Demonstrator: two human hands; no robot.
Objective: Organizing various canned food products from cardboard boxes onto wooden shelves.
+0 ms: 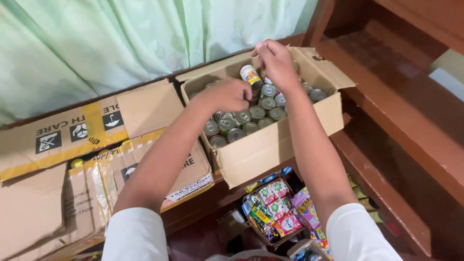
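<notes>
Right now both bare hands are inside an open brown cardboard box (270, 145) that sits on a dark reddish-brown wooden shelf (386, 121) at the far middle of the scene, its flaps folded outward. Inside the box stand many small round tins with silvery-green lids (251, 118), packed close together in rows. The left hand (227, 95) is curled into a loose fist over the left part of the box, fingers drawn together and pointing down among the tins; whether they clamp a tin cannot be told, since the knuckles hide it. The right hand (276, 62) is raised a little above the far side of the box, its fingers together and bent around the far edge of a small tin with a white, red and yellow label (250, 74), which is tilted above the packed tins between the two hands. Both arms wear short white sleeves. Left of the box lie several flattened brown cardboard cartons with yellow tape (72, 140), leaning over one another. Behind them, along the far side, hangs a pale green curtain (121, 38). Near the person, below the box, a smaller box holds colourful snack packets (275, 208) in red, green and purple.
</notes>
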